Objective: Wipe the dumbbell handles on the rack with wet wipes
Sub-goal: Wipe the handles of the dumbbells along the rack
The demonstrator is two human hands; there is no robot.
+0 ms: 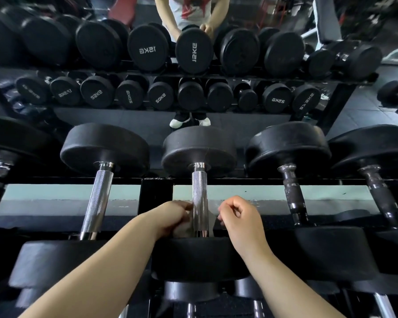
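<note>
The middle dumbbell on the top tier has a knurled chrome handle [200,198] between two black rubber heads. My left hand [172,218] is closed against the handle's near left side, pinching a greyish wet wipe [183,229]. My right hand [238,218] is closed just right of the handle, with its fingertips pinching what looks like the wipe's other end [214,224]. The wipe seems to run behind the low end of the handle, where it is mostly hidden. The near head [198,258] lies under both wrists.
On the left a neighbouring dumbbell has a chrome handle [97,200]; two with darker handles [293,191] lie on the right. Lower-tier handles [191,309] show below. A mirror [193,53] behind the rack reflects dumbbells and a person.
</note>
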